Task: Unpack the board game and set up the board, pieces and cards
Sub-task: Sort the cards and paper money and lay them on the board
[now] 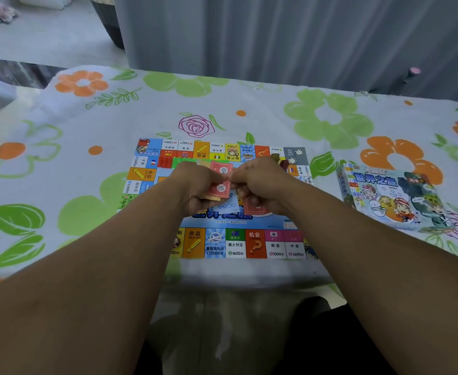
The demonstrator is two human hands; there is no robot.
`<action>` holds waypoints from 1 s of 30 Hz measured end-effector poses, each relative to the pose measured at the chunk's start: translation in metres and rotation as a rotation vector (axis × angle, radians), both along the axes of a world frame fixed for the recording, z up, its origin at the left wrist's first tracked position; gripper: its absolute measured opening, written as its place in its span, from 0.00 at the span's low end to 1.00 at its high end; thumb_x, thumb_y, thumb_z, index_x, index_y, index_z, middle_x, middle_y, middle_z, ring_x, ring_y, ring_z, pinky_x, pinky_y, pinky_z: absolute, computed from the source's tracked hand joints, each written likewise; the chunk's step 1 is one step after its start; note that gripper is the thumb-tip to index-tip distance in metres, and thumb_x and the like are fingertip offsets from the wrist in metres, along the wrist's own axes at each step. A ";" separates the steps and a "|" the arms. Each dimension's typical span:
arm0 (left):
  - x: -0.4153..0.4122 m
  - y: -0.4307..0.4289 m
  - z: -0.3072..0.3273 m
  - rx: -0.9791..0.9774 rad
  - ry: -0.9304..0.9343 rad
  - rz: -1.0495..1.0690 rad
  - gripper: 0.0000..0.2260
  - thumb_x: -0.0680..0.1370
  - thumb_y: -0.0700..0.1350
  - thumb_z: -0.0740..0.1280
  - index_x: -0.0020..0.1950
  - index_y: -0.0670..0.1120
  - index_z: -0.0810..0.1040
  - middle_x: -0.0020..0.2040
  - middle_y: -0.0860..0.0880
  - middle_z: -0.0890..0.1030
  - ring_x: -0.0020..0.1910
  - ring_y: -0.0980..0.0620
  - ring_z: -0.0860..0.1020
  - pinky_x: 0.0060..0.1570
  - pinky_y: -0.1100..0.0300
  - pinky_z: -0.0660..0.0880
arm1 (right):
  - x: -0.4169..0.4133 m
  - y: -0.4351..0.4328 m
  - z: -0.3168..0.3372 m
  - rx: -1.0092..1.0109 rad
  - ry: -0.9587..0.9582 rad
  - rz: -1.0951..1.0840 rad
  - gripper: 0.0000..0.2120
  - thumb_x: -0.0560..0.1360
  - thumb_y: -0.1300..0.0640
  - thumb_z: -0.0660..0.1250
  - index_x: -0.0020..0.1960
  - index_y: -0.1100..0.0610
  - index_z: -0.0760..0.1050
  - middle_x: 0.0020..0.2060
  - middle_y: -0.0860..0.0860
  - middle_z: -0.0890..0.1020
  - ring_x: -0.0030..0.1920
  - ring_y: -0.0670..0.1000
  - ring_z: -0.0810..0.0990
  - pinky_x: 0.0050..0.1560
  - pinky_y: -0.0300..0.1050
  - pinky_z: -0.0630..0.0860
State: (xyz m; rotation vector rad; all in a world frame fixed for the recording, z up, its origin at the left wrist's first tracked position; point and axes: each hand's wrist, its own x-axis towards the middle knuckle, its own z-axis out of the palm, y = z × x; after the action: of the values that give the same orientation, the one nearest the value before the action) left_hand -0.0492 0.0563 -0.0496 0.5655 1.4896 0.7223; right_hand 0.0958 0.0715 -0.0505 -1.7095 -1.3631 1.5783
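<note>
The colourful game board (217, 243) lies flat in the middle of the table. Over its centre my left hand (192, 185) holds a small stack of cards or paper notes, a red one (219, 180) on top. My right hand (260, 185) pinches the right edge of that red note. Below my hands a pale blue note (229, 204) and another red note (255, 209) lie on the board. Green and reddish pieces (179, 161) show just beyond my left hand, partly hidden. The game box (393, 196) sits to the right of the board.
A floral tablecloth (87, 147) in green and orange covers the table. A grey curtain (276, 36) hangs behind its far edge. The table's near edge runs just below the board, with my lap under it.
</note>
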 end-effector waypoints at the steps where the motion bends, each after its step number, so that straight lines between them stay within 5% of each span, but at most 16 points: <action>1: 0.001 0.000 0.000 0.002 0.002 -0.004 0.08 0.79 0.37 0.69 0.57 0.39 0.77 0.50 0.41 0.84 0.45 0.46 0.85 0.36 0.52 0.83 | 0.002 0.000 0.001 -0.008 -0.006 -0.015 0.05 0.78 0.64 0.68 0.46 0.66 0.77 0.36 0.58 0.79 0.25 0.47 0.72 0.23 0.38 0.63; 13: -0.007 0.000 0.007 -0.026 -0.026 0.032 0.09 0.80 0.35 0.54 0.50 0.43 0.72 0.48 0.41 0.82 0.45 0.45 0.82 0.48 0.47 0.81 | 0.051 0.004 -0.003 -0.126 -0.281 -0.019 0.05 0.78 0.62 0.70 0.45 0.64 0.78 0.24 0.52 0.79 0.21 0.46 0.70 0.22 0.36 0.61; 19: 0.000 0.000 0.005 0.003 -0.038 0.002 0.13 0.81 0.31 0.55 0.63 0.41 0.71 0.51 0.39 0.83 0.45 0.43 0.83 0.46 0.46 0.81 | 0.046 0.002 0.002 -0.040 -0.380 -0.038 0.07 0.76 0.66 0.72 0.47 0.63 0.73 0.29 0.56 0.74 0.17 0.47 0.68 0.20 0.34 0.62; 26: 0.008 -0.007 0.012 -0.001 -0.055 0.025 0.07 0.81 0.31 0.62 0.59 0.37 0.73 0.52 0.38 0.82 0.46 0.42 0.83 0.39 0.47 0.81 | 0.016 -0.007 0.018 0.014 -0.036 -0.009 0.14 0.80 0.53 0.69 0.54 0.65 0.77 0.36 0.56 0.78 0.26 0.48 0.72 0.24 0.38 0.65; 30: 0.007 -0.016 0.018 0.036 -0.051 0.070 0.07 0.80 0.33 0.64 0.57 0.36 0.76 0.52 0.38 0.83 0.45 0.42 0.84 0.34 0.52 0.81 | -0.001 -0.016 0.022 0.090 -0.044 -0.013 0.11 0.78 0.60 0.71 0.50 0.69 0.77 0.34 0.56 0.77 0.25 0.48 0.73 0.28 0.43 0.68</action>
State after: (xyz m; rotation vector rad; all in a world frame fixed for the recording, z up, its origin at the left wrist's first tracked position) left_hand -0.0424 0.0407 -0.0314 0.5201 1.4571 0.8133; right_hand 0.0946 0.0558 -0.0289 -1.7051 -1.4189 1.4575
